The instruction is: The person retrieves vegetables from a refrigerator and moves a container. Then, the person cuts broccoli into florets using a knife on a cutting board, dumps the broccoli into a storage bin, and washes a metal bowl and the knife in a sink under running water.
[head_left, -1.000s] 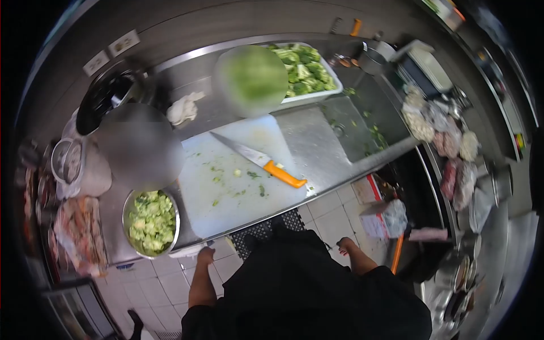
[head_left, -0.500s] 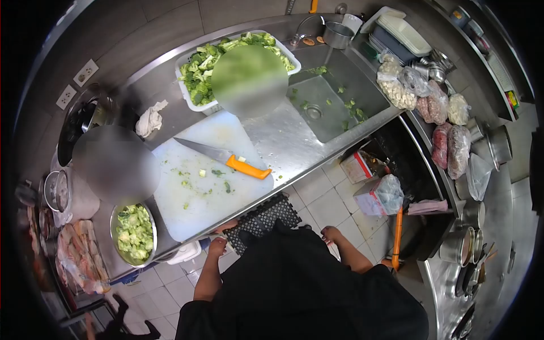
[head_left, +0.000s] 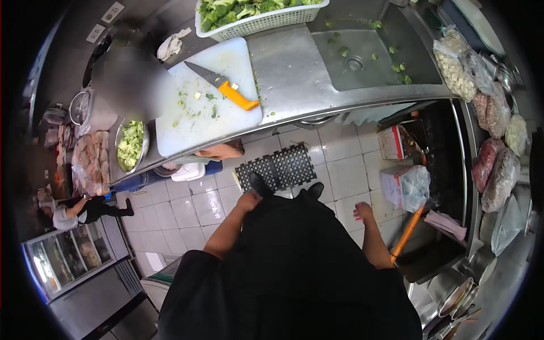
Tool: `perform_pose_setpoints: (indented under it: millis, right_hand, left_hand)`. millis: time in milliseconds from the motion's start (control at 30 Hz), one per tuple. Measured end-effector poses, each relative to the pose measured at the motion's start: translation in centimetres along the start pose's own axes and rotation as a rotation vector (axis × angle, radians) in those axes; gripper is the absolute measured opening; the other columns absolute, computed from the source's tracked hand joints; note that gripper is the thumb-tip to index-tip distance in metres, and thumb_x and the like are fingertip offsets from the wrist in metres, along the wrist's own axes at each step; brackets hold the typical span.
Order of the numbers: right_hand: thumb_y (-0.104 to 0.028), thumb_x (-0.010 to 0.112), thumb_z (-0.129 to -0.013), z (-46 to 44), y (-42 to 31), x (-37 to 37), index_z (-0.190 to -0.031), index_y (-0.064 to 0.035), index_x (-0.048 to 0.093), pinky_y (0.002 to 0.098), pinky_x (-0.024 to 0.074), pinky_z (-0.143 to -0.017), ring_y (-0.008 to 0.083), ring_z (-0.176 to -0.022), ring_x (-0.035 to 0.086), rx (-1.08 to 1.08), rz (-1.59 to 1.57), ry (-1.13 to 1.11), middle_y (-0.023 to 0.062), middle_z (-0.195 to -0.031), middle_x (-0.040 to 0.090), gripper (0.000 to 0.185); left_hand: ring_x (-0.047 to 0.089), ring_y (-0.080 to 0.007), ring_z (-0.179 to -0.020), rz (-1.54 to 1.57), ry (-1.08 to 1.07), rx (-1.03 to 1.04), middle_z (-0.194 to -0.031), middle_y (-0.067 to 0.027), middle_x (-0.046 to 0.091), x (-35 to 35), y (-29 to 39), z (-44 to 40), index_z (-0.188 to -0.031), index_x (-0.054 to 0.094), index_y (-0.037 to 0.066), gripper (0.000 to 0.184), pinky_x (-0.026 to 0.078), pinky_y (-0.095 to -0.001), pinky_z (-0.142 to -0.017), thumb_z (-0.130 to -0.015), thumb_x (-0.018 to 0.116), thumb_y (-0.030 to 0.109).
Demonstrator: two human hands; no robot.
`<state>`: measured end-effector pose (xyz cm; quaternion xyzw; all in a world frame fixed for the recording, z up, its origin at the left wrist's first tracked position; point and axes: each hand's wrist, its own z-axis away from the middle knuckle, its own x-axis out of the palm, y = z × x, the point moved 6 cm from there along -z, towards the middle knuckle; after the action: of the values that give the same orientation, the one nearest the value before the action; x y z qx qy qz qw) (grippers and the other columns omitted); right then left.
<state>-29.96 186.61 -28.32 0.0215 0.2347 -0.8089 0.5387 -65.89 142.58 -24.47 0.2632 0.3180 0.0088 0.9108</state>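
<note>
My left hand (head_left: 249, 201), its fingers curled in, hangs in front of my dark clothing and holds nothing that I can see. On the other side, my right hand (head_left: 362, 211) hangs over the floor, fingers loosely bent and apart, with nothing in it. Both are away from the counter. A knife (head_left: 241, 97) with an orange handle lies on the white cutting board (head_left: 232, 62), among green scraps. Cut broccoli stems (head_left: 130, 144) fill a metal bowl (head_left: 146, 148) at the board's left. Behind, broccoli florets (head_left: 243, 10) heap in a white perforated basket (head_left: 266, 25).
A sink (head_left: 354, 62) with floating green bits is set into the counter. Bagged foods (head_left: 501, 161) line the right side. A black mat (head_left: 275, 168) lies by my feet. Boxes (head_left: 403, 187) stand under the counter. Another person (head_left: 73, 214) is at far left.
My view has tilted down and the counter sits higher and farther off. Both hands now hang farther from the counter. More floor and another person show at left.
</note>
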Motion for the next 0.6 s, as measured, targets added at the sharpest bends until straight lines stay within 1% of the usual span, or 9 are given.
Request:
perform_pose_setpoints:
  millis: [67, 200, 267, 300, 400, 433, 467, 533, 600]
  right_hand:
    - [-0.028, 0.054, -0.09, -0.4, 4.7, -1.7, -0.112, -0.0125, 0.054, 0.0455, 0.0551, -0.059, 0.0256, -0.068, 0.064, 0.002, -0.087, -0.026, 0.0114, -0.087, 0.064, 0.027]
    - [-0.028, 0.055, -0.089, 0.6, 8.6, -3.1, -0.112, -0.0121, 0.054, 0.0455, 0.0553, -0.06, 0.0266, -0.069, 0.064, 0.05, -0.086, -0.013, 0.012, -0.087, 0.064, 0.028]
    - [-0.028, 0.055, -0.089, 0.1, 10.5, -2.6, -0.111, -0.0108, 0.054, 0.0448, 0.0548, -0.06, 0.027, -0.069, 0.064, 0.113, -0.042, -0.013, 0.0121, -0.087, 0.064, 0.028]
    - [-0.028, 0.055, -0.089, -0.2, 10.7, -2.4, -0.111, -0.0108, 0.054, 0.0448, 0.0548, -0.06, 0.027, -0.069, 0.064, 0.114, -0.034, -0.02, 0.0121, -0.087, 0.064, 0.028]
    - [-0.029, 0.055, -0.09, -0.6, 8.6, -0.4, -0.11, -0.0102, 0.054, 0.0441, 0.0542, -0.059, 0.0262, -0.069, 0.064, 0.046, -0.027, -0.074, 0.0119, -0.088, 0.065, 0.028]
    - [-0.028, 0.055, -0.091, -0.6, 7.0, 0.4, -0.111, -0.0101, 0.054, 0.0438, 0.054, -0.059, 0.0257, -0.069, 0.064, -0.005, -0.055, -0.069, 0.0118, -0.089, 0.065, 0.027]
    - [-0.027, 0.054, -0.091, -0.1, 5.2, 1.4, -0.111, -0.01, 0.055, 0.0435, 0.0538, -0.058, 0.0251, -0.07, 0.065, -0.056, -0.084, -0.063, 0.0117, -0.089, 0.065, 0.027]
    - [-0.027, 0.054, -0.092, 0.5, 2.3, 3.9, -0.112, -0.0101, 0.055, 0.0423, 0.0542, -0.058, 0.0238, -0.07, 0.065, -0.076, -0.082, -0.094, 0.0113, -0.09, 0.065, 0.026]
    - [-0.028, 0.054, -0.092, 0.6, -0.3, 6.4, -0.111, -0.0101, 0.056, 0.0406, 0.0546, -0.058, 0.0228, -0.071, 0.065, -0.162, -0.051, -0.191, 0.0112, -0.09, 0.066, 0.025]
  left_hand:
    - [0.067, -0.0355, -0.094, -0.04, -0.029, 0.005, -0.094, -0.0175, 0.071, 0.7, 1.1, 1.0, -0.098, 0.069, 0.007, 0.042, 0.051, -0.0441, -0.083, -0.087, 0.061, 0.047]
    - [0.067, -0.0358, -0.091, -0.098, 0.073, 0.037, -0.091, -0.0185, 0.07, 0.2, 0.7, 0.6, -0.096, 0.069, 0.007, 0.04, 0.052, -0.0441, -0.082, -0.088, 0.061, 0.045]
    - [0.067, -0.0368, -0.089, 0.078, 0.083, -0.042, -0.091, -0.0192, 0.07, -0.7, 0.5, 1.6, -0.098, 0.069, 0.006, 0.04, 0.052, -0.0452, -0.08, -0.089, 0.06, 0.043]
    - [0.067, -0.0378, -0.09, 0.103, 0.089, -0.036, -0.094, -0.0194, 0.07, -1.0, 0.8, 2.4, -0.1, 0.069, 0.006, 0.04, 0.052, -0.0454, -0.08, -0.089, 0.059, 0.043]
    - [0.067, -0.0381, -0.09, 0.08, 0.064, -0.017, -0.094, -0.0195, 0.071, -0.2, 0.3, 4.0, -0.103, 0.069, 0.007, 0.041, 0.052, -0.0453, -0.08, -0.089, 0.058, 0.043]
    - [0.066, -0.039, -0.092, 0.111, 0.042, -0.142, -0.095, -0.0207, 0.07, 0.1, 0.2, 5.3, -0.102, 0.069, 0.007, 0.04, 0.051, -0.0458, -0.081, -0.09, 0.056, 0.042]
    - [0.066, -0.0398, -0.094, 0.06, 0.051, -0.067, -0.096, -0.0219, 0.07, 1.1, -0.7, 6.3, -0.101, 0.068, 0.006, 0.04, 0.051, -0.0461, -0.083, -0.09, 0.054, 0.041]
    - [0.065, -0.0401, -0.095, 0.001, 0.009, -0.126, -0.098, -0.0215, 0.07, 2.6, -3.0, 8.9, -0.1, 0.068, 0.006, 0.038, 0.051, -0.0459, -0.084, -0.09, 0.054, 0.04]
    - [0.065, -0.0403, -0.096, 0.015, 0.018, -0.158, -0.098, -0.0216, 0.07, 4.5, -5.7, 10.6, -0.1, 0.069, 0.006, 0.037, 0.051, -0.0458, -0.085, -0.089, 0.054, 0.038]
